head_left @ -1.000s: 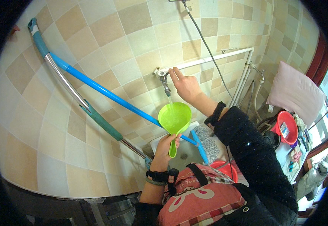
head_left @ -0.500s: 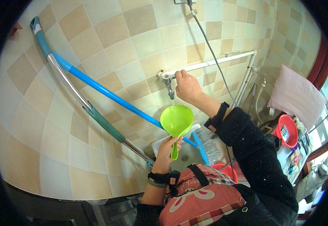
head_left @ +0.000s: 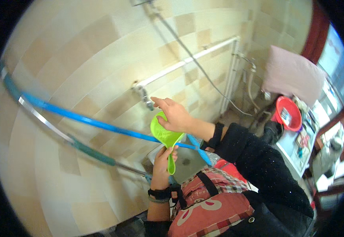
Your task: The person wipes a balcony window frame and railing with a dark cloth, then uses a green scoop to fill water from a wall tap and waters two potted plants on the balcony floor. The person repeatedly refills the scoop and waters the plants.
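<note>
Left hand [head_left: 162, 160]: fingers wrapped around the handle of the green ladle [head_left: 165, 135], gripping it, bowl end up. Right hand [head_left: 174, 113]: fingers slack, index pointing at the tap [head_left: 143, 95], palm over the ladle bowl. Whether it touches the bowl, cannot tell; it grips nothing.

Counts: one ladle, one tap, two long poles leaning on the tiled wall [head_left: 81, 47], one red basin, one pillow.

Ladle: bright lime-green plastic, round scoop with a short flat handle, held just below and right of the tap spout. Its inside is mostly hidden by the right hand; contents cannot tell.

Tap: metal, mounted on the wall at the left end of a white horizontal pipe [head_left: 187, 60].

Poles: a blue pole [head_left: 89, 120] runs diagonally behind the ladle. A metal pole with a green sleeve [head_left: 91, 153] runs below it.

Grey sink [head_left: 187, 160] sits below the hands with a drain showing, no water visible in it.

Red basin [head_left: 288, 113] well off to the right holds a small packet. The pink pillow [head_left: 292, 75] is above it.
</note>
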`<state>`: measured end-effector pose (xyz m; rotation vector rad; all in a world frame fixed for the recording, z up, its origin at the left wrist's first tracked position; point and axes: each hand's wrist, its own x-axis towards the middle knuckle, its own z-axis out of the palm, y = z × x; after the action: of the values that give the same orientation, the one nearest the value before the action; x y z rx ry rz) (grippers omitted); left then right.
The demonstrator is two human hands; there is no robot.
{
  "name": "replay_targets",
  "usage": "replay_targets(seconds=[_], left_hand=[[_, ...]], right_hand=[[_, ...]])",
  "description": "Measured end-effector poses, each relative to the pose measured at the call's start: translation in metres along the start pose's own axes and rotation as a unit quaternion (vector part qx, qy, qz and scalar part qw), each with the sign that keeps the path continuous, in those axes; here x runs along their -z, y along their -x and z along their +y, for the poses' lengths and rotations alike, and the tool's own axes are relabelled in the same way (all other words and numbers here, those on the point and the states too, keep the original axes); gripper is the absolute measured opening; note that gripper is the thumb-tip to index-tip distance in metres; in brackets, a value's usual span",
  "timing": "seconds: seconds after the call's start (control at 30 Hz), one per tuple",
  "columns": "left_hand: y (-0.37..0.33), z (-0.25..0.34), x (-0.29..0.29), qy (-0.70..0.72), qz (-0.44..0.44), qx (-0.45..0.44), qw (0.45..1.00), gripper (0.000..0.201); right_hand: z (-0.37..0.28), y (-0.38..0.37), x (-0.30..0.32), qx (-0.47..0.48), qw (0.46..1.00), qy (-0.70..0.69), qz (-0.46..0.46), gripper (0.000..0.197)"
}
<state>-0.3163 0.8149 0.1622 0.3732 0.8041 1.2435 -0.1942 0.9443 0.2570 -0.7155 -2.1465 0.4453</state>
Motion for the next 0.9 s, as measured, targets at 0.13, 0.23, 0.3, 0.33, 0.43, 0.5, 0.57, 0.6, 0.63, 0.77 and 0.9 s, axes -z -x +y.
replay_targets(seconds=[0.13,0.23,0.3,0.33,0.43,0.5,0.57,0.6,0.63,0.77,0.9], left_hand=[[0.007,-0.002,-0.01,-0.065,0.001,0.019,0.998,0.031],[0.017,-0.009,-0.023,-0.124,-0.018,0.037,0.991,0.032],[0.02,-0.014,-0.032,-0.165,-0.024,0.061,0.984,0.029],[0.024,-0.02,-0.038,-0.181,-0.022,0.091,0.979,0.029],[0.031,-0.044,-0.052,-0.206,-0.063,0.142,0.966,0.031],[0.035,-0.064,-0.065,-0.215,-0.098,0.172,0.956,0.032],[0.037,-0.084,-0.077,-0.219,-0.139,0.201,0.945,0.032],[0.042,-0.095,-0.084,-0.214,-0.156,0.209,0.941,0.032],[0.047,-0.107,-0.092,-0.229,-0.162,0.226,0.933,0.032],[0.062,-0.153,-0.126,-0.26,-0.232,0.28,0.895,0.032],[0.086,-0.202,-0.165,-0.308,-0.293,0.331,0.843,0.033]], right_hand=[[0.042,0.068,0.012,-0.149,0.979,0.008,0.136,0.064],[0.06,0.132,0.017,-0.428,0.896,-0.034,0.111,0.073],[0.059,0.168,0.026,-0.497,0.822,-0.26,0.093,0.086],[0.051,0.189,0.033,-0.524,0.758,-0.379,0.08,0.087],[0.034,0.238,0.056,-0.533,0.652,-0.535,0.069,0.084],[0.024,0.267,0.073,-0.523,0.626,-0.571,0.093,0.081],[0.013,0.298,0.086,-0.507,0.604,-0.599,0.141,0.079],[0.007,0.313,0.094,-0.505,0.582,-0.616,0.166,0.077],[-0.001,0.332,0.104,-0.483,0.582,-0.628,0.184,0.077],[-0.035,0.402,0.137,-0.413,0.599,-0.629,0.275,0.081],[-0.08,0.471,0.164,-0.368,0.598,-0.592,0.395,0.085]])
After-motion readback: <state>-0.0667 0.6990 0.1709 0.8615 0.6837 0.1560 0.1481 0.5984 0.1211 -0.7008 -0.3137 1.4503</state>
